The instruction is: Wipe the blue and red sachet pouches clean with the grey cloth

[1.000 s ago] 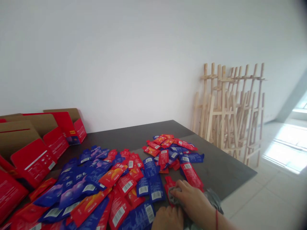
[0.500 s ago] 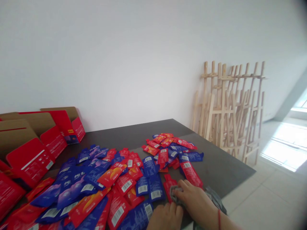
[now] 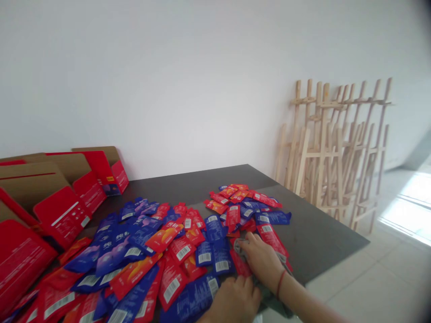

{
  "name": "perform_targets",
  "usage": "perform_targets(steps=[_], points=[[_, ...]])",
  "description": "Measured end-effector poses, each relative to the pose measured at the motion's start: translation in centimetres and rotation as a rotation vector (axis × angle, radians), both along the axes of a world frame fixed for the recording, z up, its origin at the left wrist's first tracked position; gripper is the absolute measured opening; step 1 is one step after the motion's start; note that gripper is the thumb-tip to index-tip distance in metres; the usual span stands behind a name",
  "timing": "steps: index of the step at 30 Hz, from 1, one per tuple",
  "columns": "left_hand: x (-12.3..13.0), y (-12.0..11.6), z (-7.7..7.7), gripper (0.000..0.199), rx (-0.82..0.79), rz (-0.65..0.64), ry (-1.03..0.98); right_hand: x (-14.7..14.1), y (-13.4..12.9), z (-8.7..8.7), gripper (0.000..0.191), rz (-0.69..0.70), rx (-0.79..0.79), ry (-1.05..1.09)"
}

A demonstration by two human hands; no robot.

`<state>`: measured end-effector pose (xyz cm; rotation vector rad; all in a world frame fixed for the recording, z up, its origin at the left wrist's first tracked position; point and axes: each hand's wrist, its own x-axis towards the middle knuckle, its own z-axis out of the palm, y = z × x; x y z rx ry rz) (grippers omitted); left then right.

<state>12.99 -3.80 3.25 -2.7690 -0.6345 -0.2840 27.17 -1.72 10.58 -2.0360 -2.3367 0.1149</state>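
A heap of flat foil sachets lies on the dark table (image 3: pixel 313 242), some red (image 3: pixel 171 285) and others blue (image 3: pixel 213 229), with barcodes showing on many. My right hand (image 3: pixel 261 258), with a red string around its wrist (image 3: pixel 280 284), pinches a crumpled grey cloth (image 3: pixel 239 245) at the heap's near right edge. The cloth runs down beneath my hands. My left hand (image 3: pixel 234 300) lies curled at the bottom of the view, beside blue and red sachets and close to the cloth. Its fingers partly hide what is under them.
Several red-and-brown cardboard cartons (image 3: pixel 62 217) stand open at the table's left. A second group of sachets (image 3: pixel 240 197) lies further back. Wooden easels (image 3: pixel 328 152) lean against the white wall (image 3: pixel 168 76), and a tiled floor (image 3: pixel 367 287) lies beyond the table's right edge.
The view has shifted, moving the easels rightward. My right hand has moved up the heap, and more of its wrist shows. The cloth now gathers lower, beneath my hands.
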Motion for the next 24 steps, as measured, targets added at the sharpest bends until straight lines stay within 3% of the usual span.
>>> perform_targets(steps=[8, 10, 13, 16, 19, 22, 24], points=[[0.8, 0.4, 1.0, 0.010, 0.053, -0.052, 0.008, 2.6, -2.9, -2.2, 0.045, 0.065, -0.067, 0.148], [0.9, 0.6, 2.1, 0.010, 0.050, -0.053, 0.044, 3.1, -2.4, -1.9, 0.045, 0.033, -0.060, 0.169], [-0.5, 0.9, 5.3, 0.015, 0.065, -0.031, 0.093, 4.0, -1.1, -0.8, 0.054, -0.034, -0.031, 0.200], [-4.3, 1.7, 9.2, 0.027, 0.111, 0.041, 0.109, 5.2, -0.7, -0.3, 0.058, -0.046, -0.021, 0.293], [-9.8, 3.1, 12.3, 0.041, 0.180, 0.235, 0.101, 6.0, -1.4, -0.7, 0.060, -0.022, -0.009, 0.363], [-15.0, 4.9, 13.6, 0.056, 0.144, 0.391, 0.174, 6.5, -2.2, -1.6, 0.063, -0.071, 0.015, 0.353], [-17.4, 6.0, 13.4, 0.058, 0.079, 0.501, 0.212, 6.6, -2.3, -1.9, 0.065, -0.159, 0.018, 0.292]])
